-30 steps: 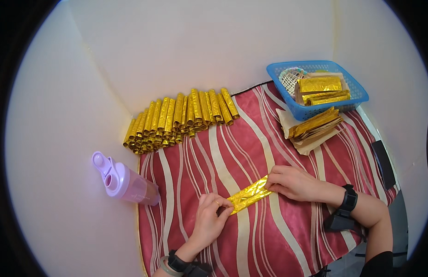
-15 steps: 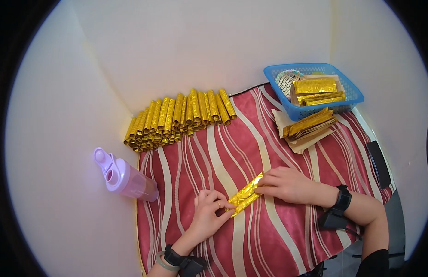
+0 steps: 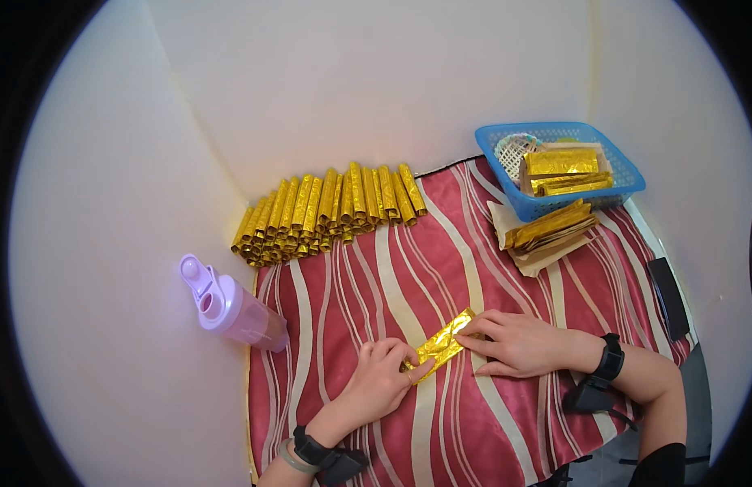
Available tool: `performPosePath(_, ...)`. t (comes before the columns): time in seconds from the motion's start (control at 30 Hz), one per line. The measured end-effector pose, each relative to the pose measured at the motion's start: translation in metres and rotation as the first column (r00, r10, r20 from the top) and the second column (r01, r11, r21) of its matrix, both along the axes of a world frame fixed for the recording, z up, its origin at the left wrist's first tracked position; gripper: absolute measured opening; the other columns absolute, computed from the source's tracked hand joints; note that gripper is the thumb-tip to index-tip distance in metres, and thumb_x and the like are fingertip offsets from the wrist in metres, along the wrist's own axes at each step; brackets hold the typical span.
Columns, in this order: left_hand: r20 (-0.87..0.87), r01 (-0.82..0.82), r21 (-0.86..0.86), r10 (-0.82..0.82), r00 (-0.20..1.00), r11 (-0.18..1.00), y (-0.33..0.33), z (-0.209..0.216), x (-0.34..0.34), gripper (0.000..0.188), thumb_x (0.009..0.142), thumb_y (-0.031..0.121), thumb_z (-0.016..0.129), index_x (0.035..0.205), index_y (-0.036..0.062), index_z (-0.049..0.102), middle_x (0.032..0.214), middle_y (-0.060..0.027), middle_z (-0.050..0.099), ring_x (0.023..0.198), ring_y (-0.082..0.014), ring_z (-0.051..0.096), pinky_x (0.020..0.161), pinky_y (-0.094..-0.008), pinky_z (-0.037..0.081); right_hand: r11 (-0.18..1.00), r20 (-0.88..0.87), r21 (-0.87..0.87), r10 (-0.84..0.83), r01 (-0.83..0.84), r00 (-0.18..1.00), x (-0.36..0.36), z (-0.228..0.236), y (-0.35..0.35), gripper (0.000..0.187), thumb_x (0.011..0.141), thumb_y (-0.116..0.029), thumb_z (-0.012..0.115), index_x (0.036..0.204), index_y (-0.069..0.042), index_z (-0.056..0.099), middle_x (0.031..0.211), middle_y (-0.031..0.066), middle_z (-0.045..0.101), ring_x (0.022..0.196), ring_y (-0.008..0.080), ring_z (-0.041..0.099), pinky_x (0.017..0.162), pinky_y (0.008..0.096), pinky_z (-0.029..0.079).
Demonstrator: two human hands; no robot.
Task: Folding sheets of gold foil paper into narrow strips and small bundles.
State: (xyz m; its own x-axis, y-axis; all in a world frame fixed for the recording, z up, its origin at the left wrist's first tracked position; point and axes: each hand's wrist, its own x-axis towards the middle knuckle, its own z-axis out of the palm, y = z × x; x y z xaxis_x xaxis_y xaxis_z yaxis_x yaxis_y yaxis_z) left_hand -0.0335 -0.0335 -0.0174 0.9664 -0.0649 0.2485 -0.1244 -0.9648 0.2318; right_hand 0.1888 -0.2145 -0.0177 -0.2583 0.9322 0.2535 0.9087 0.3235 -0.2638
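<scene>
A shiny gold foil paper (image 3: 442, 345), folded into a narrow strip, lies slanted on the striped cloth between my two hands. My left hand (image 3: 382, 375) grips its lower left end, thumb on top and fingers curled at the edge. At the upper right end, my right hand (image 3: 518, 342) pinches the strip with thumb and forefinger, the other fingers bent over the cloth. The underside of the strip is hidden. Many rolled gold paper tubes (image 3: 327, 203) are stacked beyond my left hand against the wall.
A blue plastic basket (image 3: 628, 183) at the far right holds gold paper and a small woven basket (image 3: 516, 149). Before it lies a stack of gold-and-brown sheets (image 3: 548, 231). A lilac shaker bottle (image 3: 238, 308) stands at left; a black flat object (image 3: 667, 299) lies at the right edge.
The whole view has shifted slightly. My left fingers have curled in more around the lower end of the strip, and its top face looks flatter and wider. My right fingers have spread a little.
</scene>
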Motion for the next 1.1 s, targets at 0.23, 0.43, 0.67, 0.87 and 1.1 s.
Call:
performPosePath(0.23, -0.02, -0.008, 0.332, 0.015, 1.0, 0.943, -0.02, 0.015, -0.018, 0.037, 0.076, 0.008, 0.062, 0.111, 0.0159, 0.071, 0.101, -0.0006, 0.054, 0.103, -0.0204, 0.049, 0.081, -0.0371, 0.033, 0.997, 0.098, 0.068, 0.021, -0.028, 0.995, 0.002, -0.001, 0.0, 0.053, 0.093, -0.042, 0.054, 0.124, 0.001, 0.057, 0.114, 0.0107, 0.057, 0.111, 0.0263, 0.052, 0.097, 0.0376, 0.041)
performPosePath(0.43, -0.024, -0.127, 0.341, 0.143, 0.989, 0.932, -0.02, 0.027, -0.018, 0.033, 0.075, 0.021, 0.066, 0.107, 0.0179, 0.073, 0.092, -0.0001, 0.051, 0.095, -0.0201, 0.048, 0.078, -0.0369, 0.032, 0.985, 0.184, 0.158, 0.044, -0.073, 0.982, -0.004, 0.0, 0.0, 0.052, 0.092, -0.044, 0.055, 0.119, 0.0, 0.06, 0.106, 0.009, 0.058, 0.105, 0.0238, 0.054, 0.09, 0.036, 0.043)
performPosePath(0.67, 0.055, -0.311, 0.215, 0.306, 0.95, 0.926, -0.016, 0.006, 0.003, 0.04, 0.081, 0.036, 0.07, 0.11, 0.0091, 0.068, 0.105, -0.0054, 0.055, 0.103, -0.0249, 0.047, 0.087, -0.0412, 0.033, 0.952, -0.103, 0.149, 0.286, -0.269, 0.953, -0.051, -0.006, -0.006, 0.05, 0.09, -0.044, 0.057, 0.113, 0.0, 0.062, 0.094, 0.0099, 0.06, 0.085, 0.0241, 0.059, 0.076, 0.0344, 0.048)
performPosePath(0.87, -0.089, -0.065, -0.076, 0.058, 0.994, 0.995, -0.001, -0.004, 0.014, 0.04, 0.084, 0.025, 0.068, 0.122, 0.0135, 0.065, 0.123, -0.0034, 0.052, 0.11, -0.026, 0.043, 0.096, -0.0408, 0.03, 0.974, -0.312, 0.222, 0.118, -0.048, 0.943, -0.037, -0.003, 0.002, 0.024, 0.094, -0.019, 0.054, 0.11, -0.003, 0.062, 0.099, 0.011, 0.064, 0.092, 0.0298, 0.063, 0.077, 0.0392, 0.051)
performPosePath(1.1, -0.107, 0.03, -0.178, -0.05, 0.993, 0.984, 0.001, 0.007, 0.021, 0.032, 0.084, 0.012, 0.067, 0.116, 0.0145, 0.068, 0.117, -0.0032, 0.057, 0.11, -0.0254, 0.045, 0.096, -0.0381, 0.033, 0.999, -0.344, 0.035, -0.008, 0.022, 0.939, -0.008, -0.013, 0.013, 0.024, 0.091, -0.008, 0.053, 0.114, -0.003, 0.057, 0.103, 0.0129, 0.063, 0.101, 0.029, 0.061, 0.084, 0.0378, 0.051)
